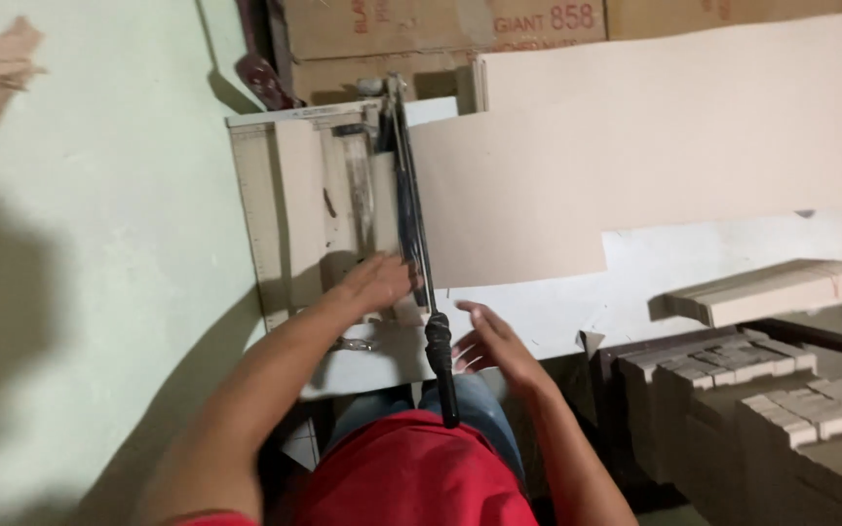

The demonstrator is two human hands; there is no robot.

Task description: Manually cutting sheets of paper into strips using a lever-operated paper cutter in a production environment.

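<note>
While flat on cutter [294,195], left hand [377,282].

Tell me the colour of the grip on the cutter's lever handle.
Black: the grip on the paper cutter's lever, clearest in the head view, beside the right hand.

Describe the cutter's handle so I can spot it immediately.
Find the pale paper cutter on the white table. A dark blade arm runs down its right edge and ends in the black handle, between the left hand and right hand, the only black grip there.
</note>
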